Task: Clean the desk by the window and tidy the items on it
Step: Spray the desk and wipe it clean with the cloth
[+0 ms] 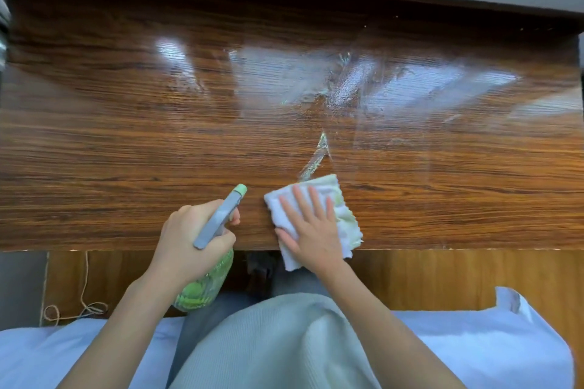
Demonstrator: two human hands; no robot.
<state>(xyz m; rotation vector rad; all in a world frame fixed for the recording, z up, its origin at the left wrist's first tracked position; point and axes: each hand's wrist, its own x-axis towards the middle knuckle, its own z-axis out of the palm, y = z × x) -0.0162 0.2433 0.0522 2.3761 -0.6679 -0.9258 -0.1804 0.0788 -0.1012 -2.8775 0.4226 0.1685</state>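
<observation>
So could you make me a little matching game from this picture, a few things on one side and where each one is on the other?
Things:
1. spray bottle
2. white cloth
3. wet streaks
4. string

Places:
A. on the floor, lower left
B. gripped in the left hand
C. across the far half of the desk
D. pressed flat under the right hand at the desk's near edge

Pairs: 1-B, 2-D, 3-C, 4-A

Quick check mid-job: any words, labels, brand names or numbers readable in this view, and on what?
None readable.
Spray bottle in the left hand: no label legible.
Cloth under the right hand: no print.
Desk: only wood grain and wet streaks.
</observation>
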